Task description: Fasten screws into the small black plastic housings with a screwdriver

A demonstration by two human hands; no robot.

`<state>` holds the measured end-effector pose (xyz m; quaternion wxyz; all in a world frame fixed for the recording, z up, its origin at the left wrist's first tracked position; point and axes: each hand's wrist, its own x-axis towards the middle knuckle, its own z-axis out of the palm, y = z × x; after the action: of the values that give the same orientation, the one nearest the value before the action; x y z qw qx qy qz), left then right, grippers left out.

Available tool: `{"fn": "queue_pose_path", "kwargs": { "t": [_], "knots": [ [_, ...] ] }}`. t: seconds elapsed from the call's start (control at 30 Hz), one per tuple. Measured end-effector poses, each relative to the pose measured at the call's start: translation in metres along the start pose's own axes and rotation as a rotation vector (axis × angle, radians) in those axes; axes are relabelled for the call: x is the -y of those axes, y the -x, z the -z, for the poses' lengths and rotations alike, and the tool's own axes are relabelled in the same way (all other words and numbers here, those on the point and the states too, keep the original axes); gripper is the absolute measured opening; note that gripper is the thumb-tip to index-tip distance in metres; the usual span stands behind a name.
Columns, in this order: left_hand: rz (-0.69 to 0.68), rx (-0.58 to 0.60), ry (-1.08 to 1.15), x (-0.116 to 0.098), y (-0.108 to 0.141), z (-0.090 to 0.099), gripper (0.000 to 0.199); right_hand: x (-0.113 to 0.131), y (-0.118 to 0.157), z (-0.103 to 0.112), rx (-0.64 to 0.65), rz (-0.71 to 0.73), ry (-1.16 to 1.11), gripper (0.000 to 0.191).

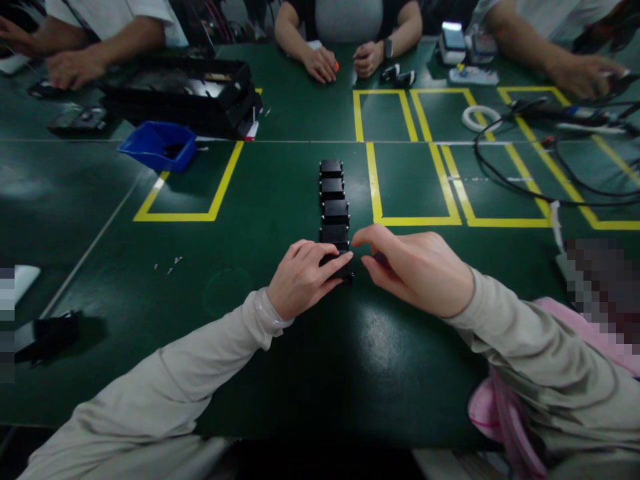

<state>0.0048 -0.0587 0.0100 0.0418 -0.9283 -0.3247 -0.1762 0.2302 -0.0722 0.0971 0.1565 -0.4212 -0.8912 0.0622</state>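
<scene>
At centre, the left hand (303, 277) grips a black rectangular block (345, 273), best kept square; the right hand (420, 270) curls, contents unclear.

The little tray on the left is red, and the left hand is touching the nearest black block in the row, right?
Not quite: the little tray on the left is blue, not red, as the head view shows. The left hand is indeed touching the nearest black block in the row.
</scene>
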Motion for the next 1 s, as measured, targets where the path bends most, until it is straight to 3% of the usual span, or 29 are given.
{"fn": "queue_pose_path", "kwargs": {
  "t": [0.17, 0.33, 0.53, 0.67, 0.87, 1.0],
  "knots": [
    [0.004, -0.007, 0.002, -0.0004, -0.0006, 0.0001, 0.042, -0.0006, -0.0005, -0.0008, -0.004, 0.004, 0.013, 0.034],
    [-0.011, -0.017, -0.006, 0.0004, -0.0003, -0.0003, 0.041, 0.0002, -0.0005, -0.0007, -0.002, -0.011, 0.016, 0.026],
    [0.0, -0.009, 0.001, 0.0007, 0.0004, -0.001, 0.043, -0.0011, 0.0006, -0.003, -0.029, 0.01, 0.02, 0.034],
    [-0.005, -0.01, -0.004, 0.0008, 0.0005, -0.0009, 0.042, -0.0002, 0.0001, -0.0018, -0.001, -0.008, 0.02, 0.025],
    [-0.002, -0.005, -0.011, 0.0003, 0.0002, -0.0004, 0.044, 0.0002, -0.0001, -0.0022, -0.003, -0.01, 0.01, 0.032],
    [-0.007, -0.016, -0.012, -0.0001, -0.0001, 0.0002, 0.042, 0.0, -0.0001, -0.0021, -0.004, -0.022, -0.003, 0.026]
  ]
}}
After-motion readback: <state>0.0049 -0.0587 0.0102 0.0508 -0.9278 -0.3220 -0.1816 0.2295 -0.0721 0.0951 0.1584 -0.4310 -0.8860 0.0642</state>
